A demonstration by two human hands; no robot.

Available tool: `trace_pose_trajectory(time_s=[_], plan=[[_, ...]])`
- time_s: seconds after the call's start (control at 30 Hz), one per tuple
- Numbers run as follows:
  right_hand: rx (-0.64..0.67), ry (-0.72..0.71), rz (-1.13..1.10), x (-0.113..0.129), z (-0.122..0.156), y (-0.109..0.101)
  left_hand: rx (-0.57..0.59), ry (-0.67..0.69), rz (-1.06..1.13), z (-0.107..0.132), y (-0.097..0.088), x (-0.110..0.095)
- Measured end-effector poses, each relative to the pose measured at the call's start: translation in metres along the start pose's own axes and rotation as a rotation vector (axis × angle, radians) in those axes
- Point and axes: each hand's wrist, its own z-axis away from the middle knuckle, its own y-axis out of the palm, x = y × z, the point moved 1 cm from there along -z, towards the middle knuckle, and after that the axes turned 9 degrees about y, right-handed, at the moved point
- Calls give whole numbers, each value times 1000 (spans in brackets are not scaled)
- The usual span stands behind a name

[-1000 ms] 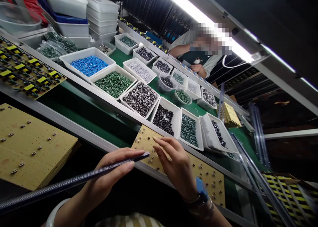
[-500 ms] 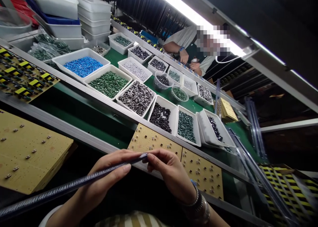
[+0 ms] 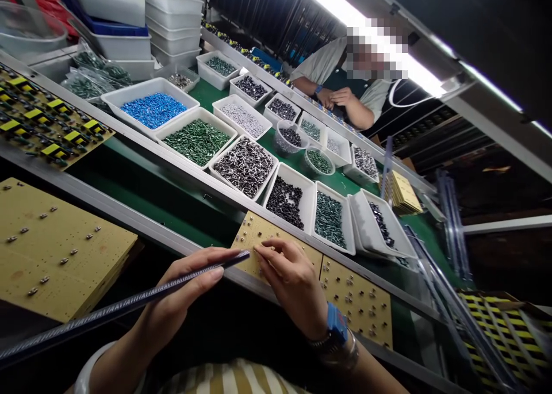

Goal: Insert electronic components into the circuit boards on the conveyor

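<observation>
My left hand [image 3: 179,290] grips a long, thin plastic component tube [image 3: 116,310], which slants from the lower left up to its open end. A row of small parts shows inside the tube. Just right of that end, my right hand [image 3: 295,285] has its thumb and fingers pinched together, over a tan circuit board [image 3: 248,228]. Whatever lies between those fingertips is too small to make out. A second tan board [image 3: 357,302] adjoins it on the right; small components dot both. My right wrist wears a blue strap [image 3: 337,323].
White bins of small components stand behind the metal rail [image 3: 172,234], among them blue parts [image 3: 154,110] and green parts [image 3: 197,142]. Stacked tan boards [image 3: 64,244] lie at left. More plastic tubes [image 3: 452,302] lean at right. Across the line, a person's hands [image 3: 334,96] are together.
My right hand has come away from the tube's end and moved slightly right, over the board. My left hand still holds the tube. The whole view has shifted a little.
</observation>
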Motion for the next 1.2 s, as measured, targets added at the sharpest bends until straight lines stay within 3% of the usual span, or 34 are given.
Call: trace_pose_trajectory(time_s=[0.4,0.53,0.63,0.8,0.87,1.1,1.2], plan=[[-76,-91,133,-1,3,4,-2,-14,41,2,-3,6],[-34,-65,137,1,9,-1,8,15,15,5,-5,4],[22,124,-140,6,11,-11,45,71,-89,6,-1,-5],[436,584,-740,12,10,-19,206,121,-270,-1,10,-30],[483,662,-820,11,10,-18,262,114,-257,-5,11,-35],[403,673,-837,16,12,-8,125,87,-38,-2,3,-24],[225,482,-570,18,13,-5,54,108,-51,0,0,-16]])
